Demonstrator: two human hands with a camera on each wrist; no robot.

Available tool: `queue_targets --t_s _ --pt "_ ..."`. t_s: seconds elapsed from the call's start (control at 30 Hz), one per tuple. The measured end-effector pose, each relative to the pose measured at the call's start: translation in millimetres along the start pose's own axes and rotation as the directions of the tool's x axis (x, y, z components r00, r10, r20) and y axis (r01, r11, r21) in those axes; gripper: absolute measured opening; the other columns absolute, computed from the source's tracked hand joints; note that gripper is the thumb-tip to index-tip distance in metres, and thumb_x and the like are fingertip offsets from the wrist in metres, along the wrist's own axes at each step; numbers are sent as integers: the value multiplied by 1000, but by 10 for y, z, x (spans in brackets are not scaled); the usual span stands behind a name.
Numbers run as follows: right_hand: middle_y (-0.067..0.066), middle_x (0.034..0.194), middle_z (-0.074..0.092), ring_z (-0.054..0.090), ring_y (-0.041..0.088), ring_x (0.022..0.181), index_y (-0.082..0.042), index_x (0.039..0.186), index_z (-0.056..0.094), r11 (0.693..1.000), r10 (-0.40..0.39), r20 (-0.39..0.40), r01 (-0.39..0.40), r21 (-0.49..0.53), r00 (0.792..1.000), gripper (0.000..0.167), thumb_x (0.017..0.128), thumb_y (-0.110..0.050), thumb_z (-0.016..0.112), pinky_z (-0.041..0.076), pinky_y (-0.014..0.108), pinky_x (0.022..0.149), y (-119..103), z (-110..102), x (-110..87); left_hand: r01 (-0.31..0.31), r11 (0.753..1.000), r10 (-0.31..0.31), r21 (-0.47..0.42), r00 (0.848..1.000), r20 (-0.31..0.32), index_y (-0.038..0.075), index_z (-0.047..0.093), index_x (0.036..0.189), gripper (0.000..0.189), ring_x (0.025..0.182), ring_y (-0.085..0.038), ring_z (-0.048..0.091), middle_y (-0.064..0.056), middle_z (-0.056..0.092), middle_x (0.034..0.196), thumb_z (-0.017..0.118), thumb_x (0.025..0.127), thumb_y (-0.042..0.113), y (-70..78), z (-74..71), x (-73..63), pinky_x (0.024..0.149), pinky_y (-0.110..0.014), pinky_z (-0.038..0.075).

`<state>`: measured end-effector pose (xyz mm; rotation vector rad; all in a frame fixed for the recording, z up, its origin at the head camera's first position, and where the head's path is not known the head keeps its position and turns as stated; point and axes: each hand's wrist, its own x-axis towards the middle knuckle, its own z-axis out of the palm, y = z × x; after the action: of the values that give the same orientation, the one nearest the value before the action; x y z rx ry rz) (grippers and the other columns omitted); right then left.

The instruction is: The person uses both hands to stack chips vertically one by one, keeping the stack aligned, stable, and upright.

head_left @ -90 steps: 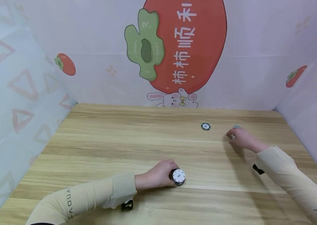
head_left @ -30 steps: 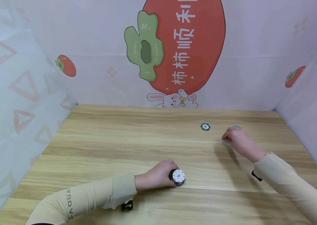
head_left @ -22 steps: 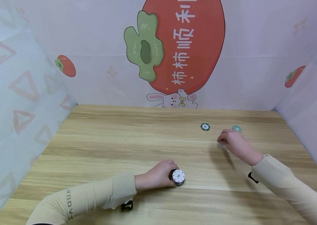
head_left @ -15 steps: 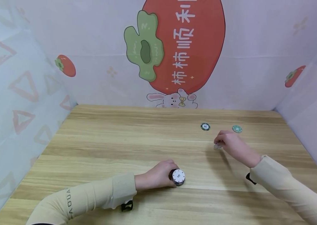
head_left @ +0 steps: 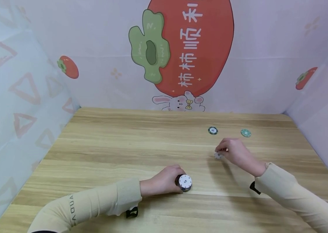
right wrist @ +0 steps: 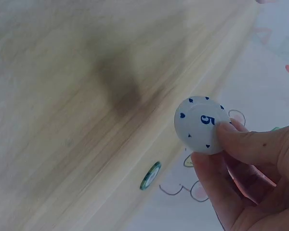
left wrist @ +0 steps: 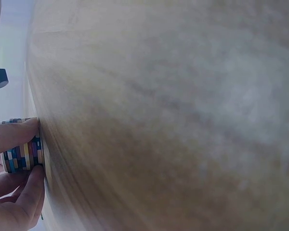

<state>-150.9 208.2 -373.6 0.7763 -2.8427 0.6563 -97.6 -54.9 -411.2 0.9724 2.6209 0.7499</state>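
Note:
My left hand (head_left: 165,182) grips a stack of poker chips (head_left: 185,183) standing on the table, a white chip marked 5 on top. In the left wrist view the stack (left wrist: 23,153) shows many-coloured edges between thumb and fingers. My right hand (head_left: 236,155) pinches a white poker chip (right wrist: 198,126) by its edge, above the table. A blue 5 and small dark suit marks show on its face. Beyond that hand lie a dark green chip marked 20 (head_left: 213,130) and a light green chip (head_left: 246,133), apart from each other.
The wooden table (head_left: 117,142) ends against a pale printed backdrop (head_left: 100,84) at the back. Printed panels rise along the left and right sides too. Black straps show under both sleeves.
My right hand has moved left and nearer with the white chip, uncovering the light green chip. My left hand and the stack stay in place.

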Motion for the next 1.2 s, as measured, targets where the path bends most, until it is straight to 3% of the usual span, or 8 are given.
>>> queue_targets --t_s 0.47,0.6,0.83,1.0,1.2 --pt "4 80 67 58 14 72 -5 83 72 968 126 133 -152 201 983 9 76 -1 69 48 23 59 -82 26 -4 1 1000 -1 17 1000 3 11 65 95 35 81 -2 49 7 57 89 81 64 15 -13 -2 9 76 -15 41" --pt "7 82 66 57 13 70 -1 85 71 933 174 173 -218 285 970 10 76 0 68 49 21 56 -112 43 -16 -4 1000 4 20 1000 3 11 65 94 35 81 -2 49 7 57 89 81 63 15 -11 0 11 76 -15 41" --pt "11 85 64 58 15 69 4 90 69 841 236 257 -329 430 937 12 78 0 67 53 27 59 -177 71 -34 -2 1000 2 13 1000 5 11 65 95 36 80 -2 49 7 56 88 81 63 14 -7 -1 11 76 -15 41" --pt "12 87 64 60 16 68 5 91 68 814 228 266 -333 476 937 13 79 0 66 53 27 59 -227 78 -46 -3 1000 3 12 1000 4 10 65 94 36 80 -2 49 7 56 88 81 62 14 4 -7 5 75 -15 41" --pt "12 88 64 62 17 69 7 94 67 760 233 304 -368 536 924 16 80 0 65 54 30 62 -310 96 -50 -7 1000 7 7 1000 -4 9 65 93 36 80 -3 50 5 57 87 82 61 14 18 -9 -3 75 -16 42"
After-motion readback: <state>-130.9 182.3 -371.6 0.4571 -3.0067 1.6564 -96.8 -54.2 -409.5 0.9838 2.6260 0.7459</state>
